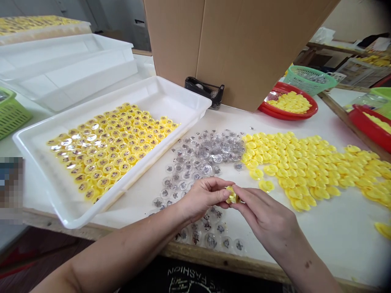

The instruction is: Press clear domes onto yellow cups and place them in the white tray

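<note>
My left hand [207,197] and my right hand [259,207] meet over the front of the table, both pinching one small yellow plastic piece [233,195] between thumbs and fingertips. Fingers cover much of it, so its full shape is hidden. Beneath and behind my hands lie many clear round plastic pieces [210,146] with small dark printed figures. To the right spreads a heap of loose yellow plastic discs [301,171]. At the left, a white tray [174,91] holds rows of yellow round pieces [116,148] with clear, printed tops.
A black tape dispenser [210,91] stands before a large cardboard sheet [220,44]. Back right are a red basin [287,116] of yellow pieces and a green basket [311,81]. Stacked white trays [79,73] and a green basket [14,114] sit left. A wooden edge [226,260] runs along the front.
</note>
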Tool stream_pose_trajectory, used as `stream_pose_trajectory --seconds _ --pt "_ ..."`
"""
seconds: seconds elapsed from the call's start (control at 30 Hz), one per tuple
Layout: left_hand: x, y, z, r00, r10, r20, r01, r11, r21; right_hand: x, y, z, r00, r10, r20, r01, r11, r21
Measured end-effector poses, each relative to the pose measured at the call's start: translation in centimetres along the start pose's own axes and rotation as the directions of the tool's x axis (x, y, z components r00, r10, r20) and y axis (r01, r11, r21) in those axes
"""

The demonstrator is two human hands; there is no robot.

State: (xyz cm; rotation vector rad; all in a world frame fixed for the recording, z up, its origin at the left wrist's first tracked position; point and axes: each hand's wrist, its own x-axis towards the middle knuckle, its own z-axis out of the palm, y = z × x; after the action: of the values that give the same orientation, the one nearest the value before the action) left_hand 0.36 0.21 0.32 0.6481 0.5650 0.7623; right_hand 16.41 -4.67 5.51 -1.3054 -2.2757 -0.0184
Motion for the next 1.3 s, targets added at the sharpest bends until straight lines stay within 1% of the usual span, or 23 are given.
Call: stream_pose_trajectory --seconds 0.17,0.23,0.3,0.33,0.4,0.47,0.53,0.57,0.63,0.7,0.8,0.87,0.97,1.07,1.13,1.17,1.2,1.23,1.27,1.3 --pt "-0.2 0.1 0.0 1.000 -0.006 -0.013 0.008 0.989 0.151 -0.3 -0.3 0.7 1.000 0.008 -0.004 -0.008 0.999 -0.047" --pt "-0.3 0.3 0.2 1.000 -0.004 0.014 0.001 0.977 0.215 -0.5 -0.5 1.0 0.999 0.033 -0.026 -0.035 0.996 -0.083" --pt "-0.4 0.4 0.5 0.999 0.024 0.048 -0.035 0.966 0.256 -0.7 -0.7 1.3 0.996 0.063 -0.060 -0.069 0.993 -0.095" --pt "-0.5 0.5 0.6 0.997 0.042 0.059 -0.056 0.963 0.263 -0.8 -0.7 1.5 0.994 0.084 -0.075 -0.090 0.993 -0.073" --pt "-0.6 0.6 0.8 0.995 0.079 0.055 -0.090 0.963 0.254 -1.0 -0.6 1.6 0.981 0.170 -0.095 -0.167 0.985 0.043" --pt "-0.6 0.6 0.8 0.994 0.102 0.046 -0.110 0.959 0.260 -1.2 -0.1 1.7 0.941 0.326 -0.089 -0.302 0.930 0.211" --pt "-0.6 0.6 0.9 0.990 0.137 0.045 -0.144 0.938 0.314 -1.5 0.4 1.7 0.882 0.469 -0.040 -0.421 0.823 0.381" --pt "-0.6 0.6 0.8 0.986 0.159 0.046 -0.165 0.926 0.340 -1.6 0.5 1.7 0.860 0.510 0.009 -0.457 0.763 0.458" --pt "-0.7 0.6 0.8 0.980 0.194 0.047 -0.198 0.904 0.380 -1.8 0.7 1.9 0.840 0.532 0.108 -0.488 0.653 0.579" --pt "-0.8 0.6 0.7 0.974 0.222 0.044 -0.218 0.871 0.440 -1.9 0.5 2.2 0.830 0.533 0.162 -0.499 0.581 0.643" --pt "-0.9 0.9 0.4 0.965 0.261 0.032 -0.225 0.755 0.616 -1.8 0.0 2.8 0.830 0.540 0.139 -0.479 0.564 0.673" --pt "-1.0 1.1 0.3 0.959 0.281 0.030 -0.224 0.693 0.685 -1.7 -0.3 3.0 0.836 0.534 0.127 -0.464 0.564 0.683" --pt "-1.2 1.0 0.6 0.962 0.271 0.018 -0.199 0.657 0.727 -1.8 -0.1 3.2 0.820 0.553 0.146 -0.484 0.536 0.692" --pt "-1.2 1.0 1.2 0.977 0.209 -0.033 -0.115 0.656 0.746 -2.3 1.1 3.6 0.801 0.569 0.185 -0.510 0.489 0.708" --pt "-0.7 2.1 1.4 0.979 0.198 -0.056 -0.095 0.675 0.732 -2.8 2.3 4.1 0.791 0.584 0.180 -0.501 0.451 0.739" --pt "-0.3 3.4 1.3 0.971 0.229 -0.064 -0.109 0.670 0.734 -3.1 2.9 4.4 0.777 0.608 0.162 -0.498 0.435 0.750" --pt "0.2 5.2 1.0 0.953 0.291 -0.081 -0.132 0.643 0.755 -3.3 3.4 4.6 0.755 0.638 0.150 -0.507 0.424 0.751" --pt "0.9 7.4 0.4 0.921 0.375 -0.104 -0.149 0.586 0.796 -3.6 3.8 4.9 0.726 0.673 0.143 -0.530 0.415 0.739" --pt "1.6 10.1 -0.5 0.875 0.466 -0.132 -0.139 0.502 0.854 -3.7 4.1 5.1 0.695 0.705 0.137 -0.560 0.412 0.719" --pt "2.3 12.9 -1.7 0.814 0.555 -0.174 -0.082 0.407 0.910 -3.9 4.2 5.4 0.669 0.732 0.131 -0.588 0.413 0.695"
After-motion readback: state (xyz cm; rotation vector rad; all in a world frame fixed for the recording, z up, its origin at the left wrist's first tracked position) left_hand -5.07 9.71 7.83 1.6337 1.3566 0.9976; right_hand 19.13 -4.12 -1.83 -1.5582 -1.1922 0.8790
